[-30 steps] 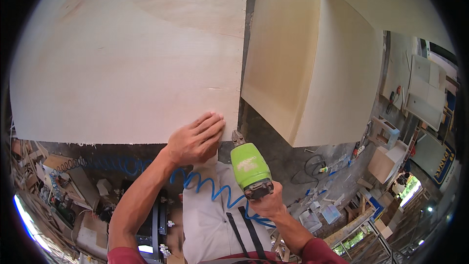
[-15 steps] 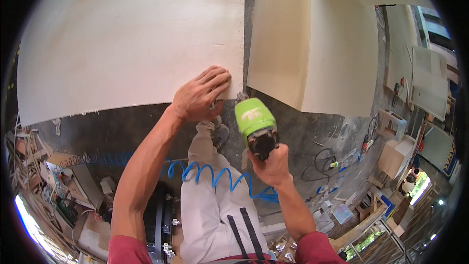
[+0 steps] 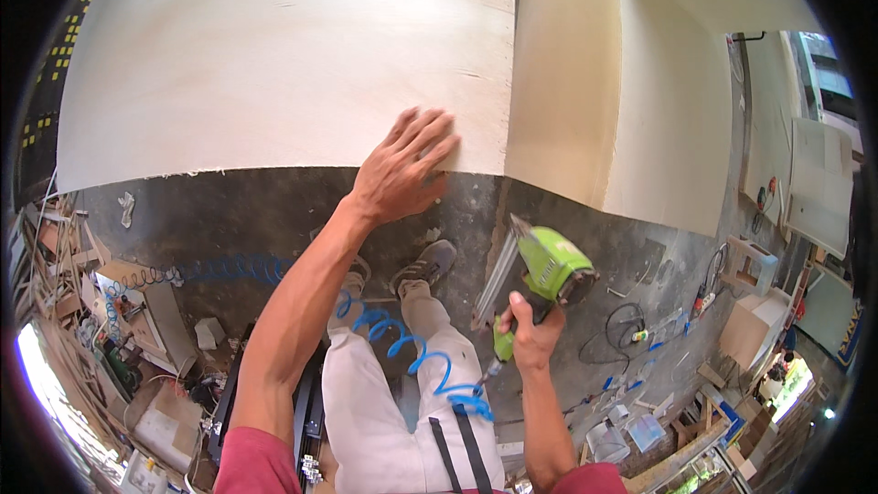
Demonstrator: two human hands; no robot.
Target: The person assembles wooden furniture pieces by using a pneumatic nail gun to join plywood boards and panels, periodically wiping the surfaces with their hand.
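In the head view, the left hand, near the centre, lies over the lower right edge of a large pale wood panel filling the upper left; its grip is loose, fingers extended around nothing. Right of centre, lower half, the right hand has its grip wrapped around the handle of a green nail gun, nose toward the upper left, apart from the panel. A blue coiled hose trails leftward. A pale wood box stands upper right.
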